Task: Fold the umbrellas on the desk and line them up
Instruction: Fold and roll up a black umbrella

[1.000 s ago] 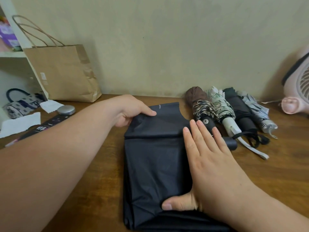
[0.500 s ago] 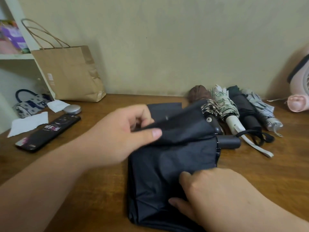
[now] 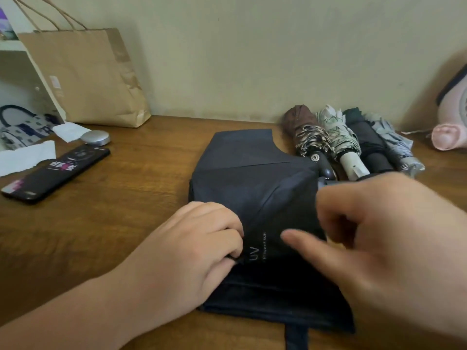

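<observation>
The left hand (image 3: pixel 192 248) is down on the near part of the desk (image 3: pixel 141 198), its fingers curled in and pinching a fold of dark cloth at the left side of the navy umbrella (image 3: pixel 252 178), just beside the printed "UV" lettering. The right hand (image 3: pixel 379 236) hangs over the umbrella's right side and is blurred; its thumb reaches left across the cloth and its fingers are bent, but I cannot tell whether it grips anything. The navy umbrella lies half gathered in the middle of the desk, its canopy spread flat toward the back edge, a strap (image 3: pixel 297 337) trailing off at the near edge, and its dark handle (image 3: pixel 326 181) poking out just above the right hand.

Touching that handle end, four folded umbrellas lie side by side toward the back right corner: a brown one (image 3: pixel 303 132), a white patterned one (image 3: pixel 338 137), a black one (image 3: pixel 369 145) and a grey-white one (image 3: pixel 394 142). A pink object (image 3: pixel 447 132) sits at the right edge.

At the back left corner a brown paper bag (image 3: pixel 86 77) stands against the wall. Near the left edge lie a black phone (image 3: pixel 55 173), a small silver disc (image 3: pixel 95 137) and scraps of white paper (image 3: pixel 27 155)
</observation>
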Motion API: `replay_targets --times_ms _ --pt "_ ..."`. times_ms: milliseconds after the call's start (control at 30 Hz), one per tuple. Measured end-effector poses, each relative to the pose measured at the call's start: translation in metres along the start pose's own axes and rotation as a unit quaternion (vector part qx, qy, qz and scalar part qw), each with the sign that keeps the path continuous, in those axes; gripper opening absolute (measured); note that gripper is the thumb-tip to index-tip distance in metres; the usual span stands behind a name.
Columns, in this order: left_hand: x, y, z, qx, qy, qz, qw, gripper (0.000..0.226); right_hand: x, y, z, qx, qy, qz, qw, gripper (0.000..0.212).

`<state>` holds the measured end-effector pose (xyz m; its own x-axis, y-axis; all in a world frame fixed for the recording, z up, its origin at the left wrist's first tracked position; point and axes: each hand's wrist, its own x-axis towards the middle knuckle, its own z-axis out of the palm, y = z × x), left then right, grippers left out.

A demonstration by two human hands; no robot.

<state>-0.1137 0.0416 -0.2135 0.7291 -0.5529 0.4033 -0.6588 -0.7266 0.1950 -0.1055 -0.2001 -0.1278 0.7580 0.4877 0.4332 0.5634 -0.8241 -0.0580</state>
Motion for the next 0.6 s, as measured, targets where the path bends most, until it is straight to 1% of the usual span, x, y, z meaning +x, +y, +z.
replay_targets --times_ms 33,100,133,167,200,233,267,300,400,467,500,600 --pt "-0.001 -0.001 0.001 -0.002 0.001 -0.001 1.0 0.006 0.0 0.006 0.0 0.081 0.005 0.05 0.995 0.053" --pt "-0.002 -0.001 0.001 -0.006 -0.002 -0.003 1.0 0.007 0.003 0.019 -0.005 0.201 0.011 0.138 0.97 0.051" --pt "-0.002 0.0 0.001 -0.008 -0.005 -0.003 1.0 0.008 0.004 0.023 -0.005 0.254 -0.016 0.168 0.952 0.055" --pt "-0.001 0.0 0.001 -0.008 -0.009 0.0 1.0 0.008 0.002 0.025 -0.002 0.303 -0.062 0.186 0.933 0.06" --pt "-0.001 0.0 0.002 -0.004 -0.015 0.004 1.0 0.009 -0.001 0.024 0.004 0.354 -0.103 0.195 0.909 0.066" --pt "0.0 -0.001 0.002 -0.001 -0.024 0.008 1.0 0.011 -0.006 0.023 0.011 0.392 -0.124 0.201 0.889 0.074" --pt "0.001 -0.001 0.002 0.0 -0.035 0.01 0.999 0.015 -0.012 0.02 0.017 0.415 -0.124 0.207 0.877 0.079" --pt "0.002 -0.002 0.002 -0.002 -0.047 0.011 0.999 0.019 -0.016 0.018 0.024 0.421 -0.106 0.221 0.873 0.079" --pt "0.002 -0.005 0.003 -0.025 -0.077 0.016 0.997 0.031 -0.026 0.013 0.041 0.419 -0.043 0.277 0.864 0.071" --pt "0.001 -0.007 0.003 -0.038 -0.083 0.02 0.996 0.033 -0.029 0.014 0.049 0.397 -0.004 0.301 0.867 0.066" --pt "0.001 -0.007 0.003 -0.042 -0.079 0.021 0.996 0.033 -0.029 0.015 0.051 0.4 0.002 0.315 0.86 0.064" --pt "0.001 -0.006 0.003 -0.053 -0.07 0.021 0.996 0.031 -0.031 0.015 0.051 0.445 0.0 0.355 0.822 0.051"
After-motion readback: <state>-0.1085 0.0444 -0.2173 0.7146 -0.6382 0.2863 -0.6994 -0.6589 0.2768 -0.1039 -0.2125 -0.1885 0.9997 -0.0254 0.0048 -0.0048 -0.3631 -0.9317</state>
